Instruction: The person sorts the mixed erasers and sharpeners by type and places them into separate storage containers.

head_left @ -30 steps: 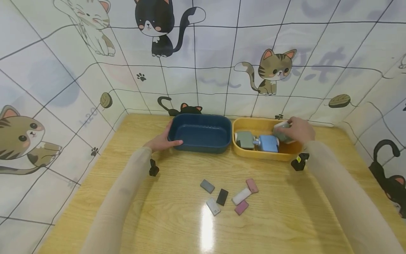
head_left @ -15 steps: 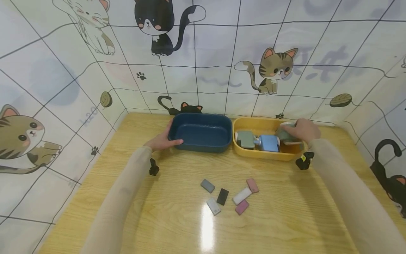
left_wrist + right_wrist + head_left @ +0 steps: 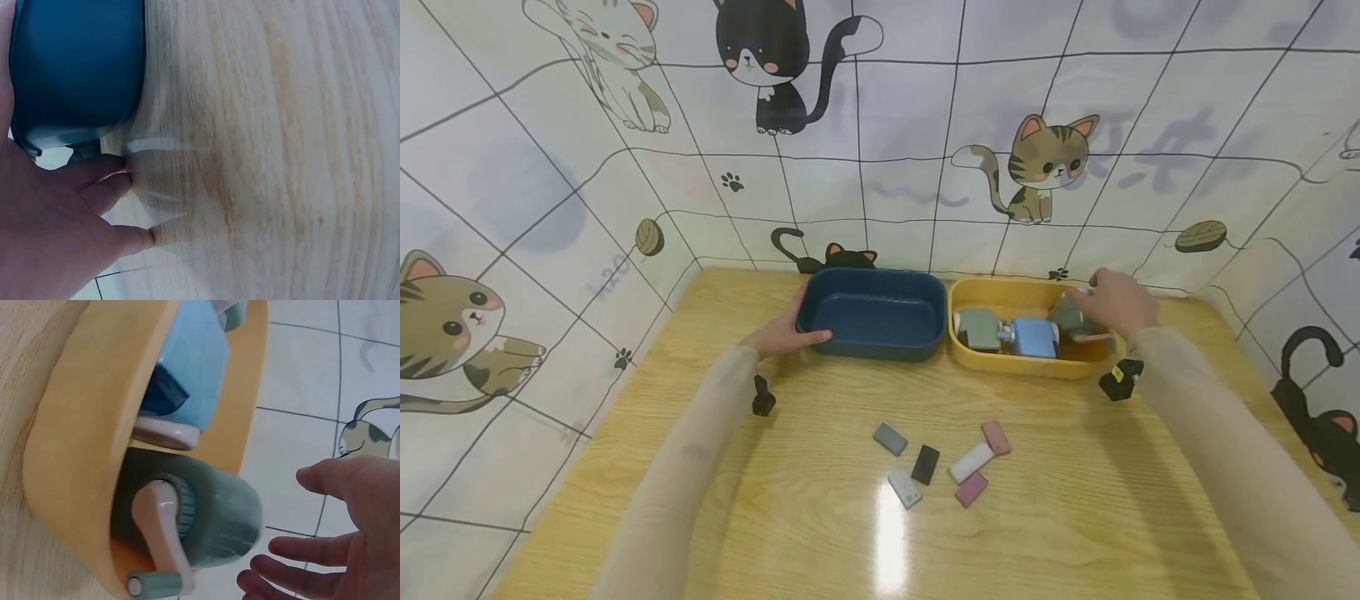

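Note:
My left hand (image 3: 781,335) rests against the left end of a dark blue bin (image 3: 880,352), thumb along its front side. In the left wrist view, fingers (image 3: 134,239) extend down to the table beside the bin (image 3: 75,69). At the right end of a yellow bin (image 3: 1000,362), my right hand (image 3: 1123,307) is beside a green hand-crank pencil sharpener (image 3: 231,512). The right wrist view shows its fingers (image 3: 312,550) loosely spread, apart from the sharpener and holding nothing. The sharpener's pale crank (image 3: 164,519) points toward the bin's end wall.
A blue sharpener (image 3: 1034,337) and another green one (image 3: 979,330) lie in the yellow bin. Several small blocks, including a grey one (image 3: 891,439), a black one (image 3: 926,464) and a white one (image 3: 972,463), lie on the table nearer me. A cat-patterned curtain (image 3: 910,192) hangs behind.
My right hand has moved slightly right, set the green sharpener down in the yellow bin's right end and let go. The left hand has stayed at the blue bin.

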A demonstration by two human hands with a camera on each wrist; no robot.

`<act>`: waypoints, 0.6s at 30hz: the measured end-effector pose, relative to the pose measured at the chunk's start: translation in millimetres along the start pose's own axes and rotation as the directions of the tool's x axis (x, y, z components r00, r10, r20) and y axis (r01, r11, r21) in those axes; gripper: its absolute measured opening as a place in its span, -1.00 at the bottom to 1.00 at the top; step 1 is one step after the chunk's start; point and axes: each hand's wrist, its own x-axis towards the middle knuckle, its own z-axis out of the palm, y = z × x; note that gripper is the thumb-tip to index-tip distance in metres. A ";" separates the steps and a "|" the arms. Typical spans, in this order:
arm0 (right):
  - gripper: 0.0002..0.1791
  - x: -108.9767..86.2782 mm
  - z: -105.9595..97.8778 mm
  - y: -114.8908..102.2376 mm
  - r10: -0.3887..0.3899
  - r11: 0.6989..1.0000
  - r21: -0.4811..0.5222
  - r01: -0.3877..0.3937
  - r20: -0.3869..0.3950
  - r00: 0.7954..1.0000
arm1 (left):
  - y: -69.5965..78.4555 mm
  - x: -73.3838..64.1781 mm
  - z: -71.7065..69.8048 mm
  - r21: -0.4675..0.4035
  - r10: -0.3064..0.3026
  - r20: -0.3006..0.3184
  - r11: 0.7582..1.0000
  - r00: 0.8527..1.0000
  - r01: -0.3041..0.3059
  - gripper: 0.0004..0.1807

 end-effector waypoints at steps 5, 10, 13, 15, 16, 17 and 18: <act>-0.23 -4.9 -5.0 -6.9 -0.043 0.999 -0.003 0.042 -0.018 0.999 | 0.8 -0.3 -0.4 0.005 0.003 0.004 1.000 1.000 -0.003 0.21; -0.25 -8.8 -5.2 -15.2 -0.085 0.996 -0.027 0.085 -0.022 0.996 | 1.6 -1.5 -1.2 0.028 -0.001 -0.008 1.000 1.000 0.001 0.22; -0.28 -10.5 -3.6 -20.1 -0.094 0.995 -0.031 0.094 -0.020 0.995 | 2.1 -2.1 -1.2 0.031 0.004 -0.010 0.999 1.000 -0.004 0.22; -0.29 -11.8 -2.6 -22.0 -0.106 0.994 -0.033 0.105 -0.016 0.994 | 1.9 -2.1 -0.9 0.036 0.003 -0.009 0.999 1.000 -0.003 0.23; -0.30 -12.7 -2.1 -23.1 -0.113 0.993 -0.035 0.113 -0.016 0.993 | 1.6 -1.8 -0.6 0.040 0.004 -0.008 0.999 1.000 -0.003 0.23; -0.31 -13.2 -1.3 -24.1 -0.121 0.992 -0.039 0.120 -0.019 0.993 | 1.3 -1.6 -0.3 0.041 0.003 -0.008 0.999 1.000 -0.003 0.23; -0.32 -14.0 -0.7 -24.8 -0.130 0.991 -0.042 0.129 -0.020 0.991 | 1.5 -1.9 -0.1 0.043 0.002 -0.008 0.999 1.000 -0.001 0.23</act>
